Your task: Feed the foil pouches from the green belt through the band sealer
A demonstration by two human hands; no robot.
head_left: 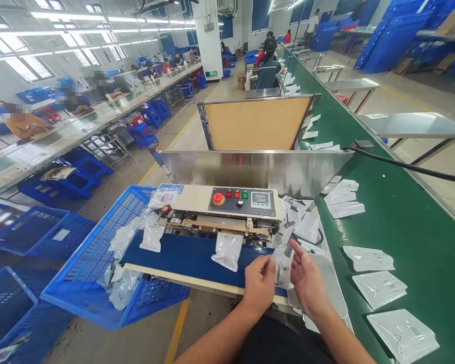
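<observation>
Hands: left hand [258,285] and right hand [307,280] pinch one clear pouch [282,265] between closed fingers.
Handling: light, floppy, slippery; probably best gripped by its edges.
Place: sealer belt [182,255], nine o'clock of the pouch.

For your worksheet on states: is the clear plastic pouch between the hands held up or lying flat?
Held up: clear plastic pouch stands pinched between left hand and right hand.

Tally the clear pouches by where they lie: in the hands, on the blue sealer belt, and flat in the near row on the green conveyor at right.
Pouch held in both hands, left hand and right hand: 1
Pouches on the sealer belt: 2
Pouches in the near row on the green conveyor: 3
Total: 6
</observation>
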